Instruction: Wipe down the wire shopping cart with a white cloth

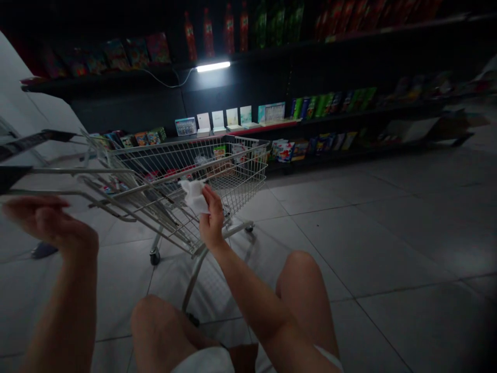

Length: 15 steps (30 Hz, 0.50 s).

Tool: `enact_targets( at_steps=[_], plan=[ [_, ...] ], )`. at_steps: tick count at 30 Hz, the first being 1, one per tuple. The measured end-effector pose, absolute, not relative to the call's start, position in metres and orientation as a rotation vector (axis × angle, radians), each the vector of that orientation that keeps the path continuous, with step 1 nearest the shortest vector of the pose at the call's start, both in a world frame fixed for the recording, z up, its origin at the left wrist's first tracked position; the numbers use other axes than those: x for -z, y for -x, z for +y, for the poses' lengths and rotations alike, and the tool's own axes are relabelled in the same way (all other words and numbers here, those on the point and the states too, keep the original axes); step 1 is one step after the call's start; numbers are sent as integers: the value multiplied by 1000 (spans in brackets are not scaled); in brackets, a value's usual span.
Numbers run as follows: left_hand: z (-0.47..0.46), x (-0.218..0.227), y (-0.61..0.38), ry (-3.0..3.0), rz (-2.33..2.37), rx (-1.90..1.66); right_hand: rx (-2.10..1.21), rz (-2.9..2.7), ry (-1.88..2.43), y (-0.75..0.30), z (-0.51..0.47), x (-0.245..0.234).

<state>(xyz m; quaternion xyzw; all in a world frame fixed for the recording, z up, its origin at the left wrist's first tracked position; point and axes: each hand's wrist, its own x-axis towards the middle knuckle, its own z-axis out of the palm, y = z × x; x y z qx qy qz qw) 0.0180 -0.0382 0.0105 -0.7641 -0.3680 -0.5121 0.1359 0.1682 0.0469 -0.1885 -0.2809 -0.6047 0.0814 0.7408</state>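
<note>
My right hand (212, 216) is closed on a crumpled white wipe (195, 196), held against the side rails of a metal shopping cart (240, 181). Over on the left, my left hand (54, 223) is just below the cart's side rail, near its handle (23, 150). Its fingers look bent but are smeared by motion, and I see nothing in them; whether it touches the cart I cannot tell. Inside the cart lie several packages, among them a green one (219, 151), partly hidden behind the wires.
A dark shelf unit (248, 83) runs behind the cart, with red bottles (208, 32), green bottles (277, 23), boxes and bags. A lit tube lamp (213, 67) hangs under a shelf. My bare knees are close to the cart's wheels (155, 257). Pale tiles (368, 243) cover the floor.
</note>
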Motion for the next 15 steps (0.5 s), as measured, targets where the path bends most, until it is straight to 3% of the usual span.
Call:
enact_targets(
  at_steps=[5, 10, 15],
  plan=[
    [-37, 1, -37, 2202, -1054, 1308, 97, -1748, 506, -131, 62, 106],
    [-10, -10, -34, 2025, -996, 1039, 165, -1848, 579, -151, 127, 116],
    [31, -21, -25, 1907, -1564, 346, 56, -1641, 856, -199, 166, 125]
  ],
)
